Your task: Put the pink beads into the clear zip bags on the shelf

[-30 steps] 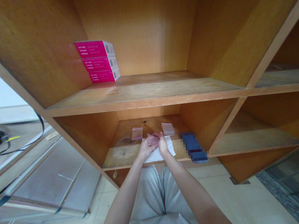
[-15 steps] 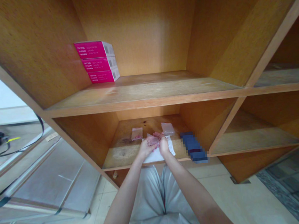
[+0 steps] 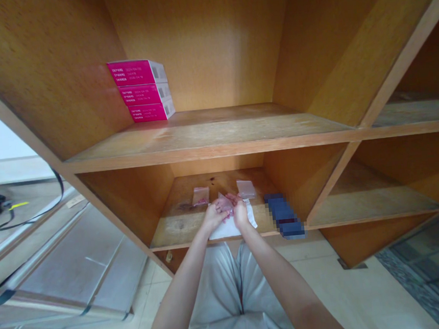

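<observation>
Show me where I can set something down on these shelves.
Upper shelf: right of the pink boxes, across to the side wall. Lower shelf: the front left, between the left wall and the paper. Crowded: the lower middle, where the left hand and right hand hold a small bag over the paper, with two more bags behind.
</observation>
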`<state>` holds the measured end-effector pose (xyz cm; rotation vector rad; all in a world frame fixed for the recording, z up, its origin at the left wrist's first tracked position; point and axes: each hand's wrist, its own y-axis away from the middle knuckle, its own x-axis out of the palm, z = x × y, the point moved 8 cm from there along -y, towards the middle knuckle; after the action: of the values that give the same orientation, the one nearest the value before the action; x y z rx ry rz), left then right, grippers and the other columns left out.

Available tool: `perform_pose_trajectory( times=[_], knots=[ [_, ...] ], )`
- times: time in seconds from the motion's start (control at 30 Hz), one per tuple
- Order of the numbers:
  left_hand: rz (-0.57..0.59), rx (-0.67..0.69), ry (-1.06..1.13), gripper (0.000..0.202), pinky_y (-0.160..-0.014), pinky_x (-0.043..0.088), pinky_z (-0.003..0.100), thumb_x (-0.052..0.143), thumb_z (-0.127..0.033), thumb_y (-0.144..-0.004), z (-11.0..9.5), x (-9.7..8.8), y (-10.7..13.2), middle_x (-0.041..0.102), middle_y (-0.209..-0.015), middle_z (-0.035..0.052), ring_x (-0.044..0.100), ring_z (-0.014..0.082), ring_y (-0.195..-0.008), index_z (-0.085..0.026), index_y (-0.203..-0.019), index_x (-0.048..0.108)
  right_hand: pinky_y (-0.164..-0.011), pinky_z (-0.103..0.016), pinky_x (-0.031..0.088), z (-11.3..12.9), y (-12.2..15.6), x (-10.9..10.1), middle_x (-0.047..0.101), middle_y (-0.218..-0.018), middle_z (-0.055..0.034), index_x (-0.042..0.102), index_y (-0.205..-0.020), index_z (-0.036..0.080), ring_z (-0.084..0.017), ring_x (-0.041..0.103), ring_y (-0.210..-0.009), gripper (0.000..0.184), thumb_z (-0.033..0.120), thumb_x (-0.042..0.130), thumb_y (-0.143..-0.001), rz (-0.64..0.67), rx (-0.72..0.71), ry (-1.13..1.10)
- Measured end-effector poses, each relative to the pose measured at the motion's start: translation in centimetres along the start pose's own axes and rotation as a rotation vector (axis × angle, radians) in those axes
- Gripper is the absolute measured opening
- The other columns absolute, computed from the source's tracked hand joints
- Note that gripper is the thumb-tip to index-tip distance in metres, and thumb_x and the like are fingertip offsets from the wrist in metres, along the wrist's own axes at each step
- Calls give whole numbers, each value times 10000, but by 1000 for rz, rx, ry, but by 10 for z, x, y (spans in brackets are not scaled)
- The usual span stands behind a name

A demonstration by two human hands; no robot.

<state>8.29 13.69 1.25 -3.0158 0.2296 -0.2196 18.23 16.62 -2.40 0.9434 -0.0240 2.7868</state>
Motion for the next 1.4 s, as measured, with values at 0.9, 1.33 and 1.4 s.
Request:
perform_pose_trajectory(
  times=[0.9,1.33,1.4],
  knots=[
    [-86,0,5,358,-819,444,341,737,-247,-557,-6,-14,10,666,-900,114,607,203,-857,-116,-871,626,-797,-311,453,3,1,2,686,-806,-52,615,-728,177,-169,627,-791,278,337,389,-755,34,-7,10],
    [-236,-100,459,318,-815,483,271,696,-120,-608,12,-37,35,655,-996,79,589,181,-966,-152,-915,623,-810,-336,456,-1,-2,0,685,-829,-55,616,-774,173,-171,630,-804,274,297,376,-731,71,-45,23],
    [-288,-109,526,300,-826,485,281,694,-88,-594,16,-42,35,666,-966,74,596,186,-957,-149,-881,629,-818,-343,452,-2,-2,1,683,-833,-60,618,-769,174,-176,628,-817,283,311,372,-738,84,-50,45]
  ],
)
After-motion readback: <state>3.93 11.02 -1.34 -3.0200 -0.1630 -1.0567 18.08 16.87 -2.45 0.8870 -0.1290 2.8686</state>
